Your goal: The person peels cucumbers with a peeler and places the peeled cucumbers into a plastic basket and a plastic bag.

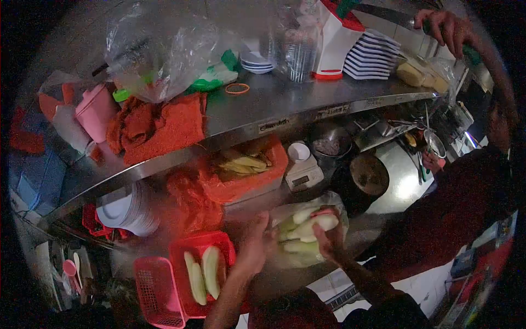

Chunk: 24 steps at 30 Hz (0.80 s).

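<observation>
Several pale green, cucumber-like vegetables (300,233) lie in a clear plastic bag (307,262) on the lower counter. My right hand (330,245) reaches into the bag, its fingers closed around one pale vegetable (325,221). At the bag's left side is my left hand (257,244), smeared by motion, so its fingers do not show clearly. Beside my left forearm sits a red basket (226,237) holding a few more long pale vegetables (210,268).
An orange-lined container (212,193), a kitchen scale (304,174) and a wok (368,175) stand behind the bag. Overhead runs a metal shelf (241,115). On the right, a co-worker's raised hand (445,30) holds a knife (386,15). Stacked plates (129,211) are left.
</observation>
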### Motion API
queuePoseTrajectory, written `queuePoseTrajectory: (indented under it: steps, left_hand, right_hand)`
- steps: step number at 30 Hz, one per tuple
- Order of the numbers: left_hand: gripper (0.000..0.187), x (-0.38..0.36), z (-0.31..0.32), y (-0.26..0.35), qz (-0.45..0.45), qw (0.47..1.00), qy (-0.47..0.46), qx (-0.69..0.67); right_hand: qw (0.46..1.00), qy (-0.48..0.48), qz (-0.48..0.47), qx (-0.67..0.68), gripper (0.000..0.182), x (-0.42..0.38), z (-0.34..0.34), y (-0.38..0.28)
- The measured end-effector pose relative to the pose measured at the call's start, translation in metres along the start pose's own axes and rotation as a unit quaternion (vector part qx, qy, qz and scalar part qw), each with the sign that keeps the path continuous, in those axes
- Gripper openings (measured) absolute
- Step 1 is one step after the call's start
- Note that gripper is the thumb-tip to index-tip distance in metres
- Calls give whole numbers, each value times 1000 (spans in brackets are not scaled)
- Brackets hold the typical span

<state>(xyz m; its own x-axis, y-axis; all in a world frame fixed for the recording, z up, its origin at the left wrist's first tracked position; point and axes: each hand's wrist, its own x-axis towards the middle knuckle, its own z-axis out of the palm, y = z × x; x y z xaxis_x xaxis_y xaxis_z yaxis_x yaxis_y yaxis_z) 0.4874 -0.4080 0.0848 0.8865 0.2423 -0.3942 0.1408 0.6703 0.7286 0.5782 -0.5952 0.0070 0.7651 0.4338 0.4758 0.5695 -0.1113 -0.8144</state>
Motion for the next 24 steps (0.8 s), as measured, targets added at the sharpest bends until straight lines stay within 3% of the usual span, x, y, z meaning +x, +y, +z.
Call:
queuePoseTrajectory:
  steps: [2, 3, 4, 5, 7, 13, 15, 16, 22, 24]
  left_hand:
    - [29, -2, 4, 3, -4, 1000, 1, 17]
    - [30, -3, 6, 4, -10, 999, 2, 35]
    - [30, -4, 8, 5, -10, 999, 4, 33]
    - [31, -6, 9, 5, -19, 999, 26, 27]
    - [32, -8, 11, 7, -29, 998, 47, 22]
    - [30, -6, 4, 2, -34, 998, 45, 19]
    - [61, -7, -1, 1, -48, 998, 24, 39]
    - [61, -6, -1, 0, -50, 998, 23, 40]
    - [53, -4, -11, -4, -56, 996, 40, 58]
    - [26, -4, -6, -2, -43, 998, 35, 1]
  right_hand:
    - [992, 90, 47, 68, 33, 2, -5, 3]
    - [924, 188, 67, 326, 29, 25, -9, -33]
    - [781, 271, 84, 556, 25, 39, -16, -63]
    - [781, 269, 85, 558, 25, 42, -26, -77]
    - [821, 146, -6, 552, 19, 43, -45, -97]
    - [799, 251, -50, 544, 29, 33, -37, -140]
    - [806, 237, -66, 539, 28, 31, -41, -144]
    - [808, 232, -74, 537, 27, 31, -43, -145]
    - [817, 208, -90, 531, 25, 30, -53, -142]
    - [817, 197, -89, 534, 24, 30, -51, -141]
